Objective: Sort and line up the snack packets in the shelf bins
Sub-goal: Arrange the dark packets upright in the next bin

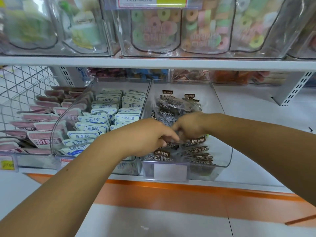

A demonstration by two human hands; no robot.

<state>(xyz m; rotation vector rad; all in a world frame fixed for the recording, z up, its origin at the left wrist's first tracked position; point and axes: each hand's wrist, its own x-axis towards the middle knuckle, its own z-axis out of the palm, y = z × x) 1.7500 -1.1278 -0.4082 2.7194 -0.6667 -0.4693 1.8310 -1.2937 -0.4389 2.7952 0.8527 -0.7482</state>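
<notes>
Two hands work in the right clear bin (209,98); the left hand (145,135) and right hand (189,126) each have their grip closed on dark packets (198,151) at its near end; best lift few at once, turn labels up, overlap them in rows like the blue-and-white packets (102,106) to the left; then tidy the far heap (172,103).

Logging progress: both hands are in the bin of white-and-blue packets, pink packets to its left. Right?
No: the head view shows the left hand and right hand in the bin of dark brown packets, right of the white-and-blue packets.
</notes>
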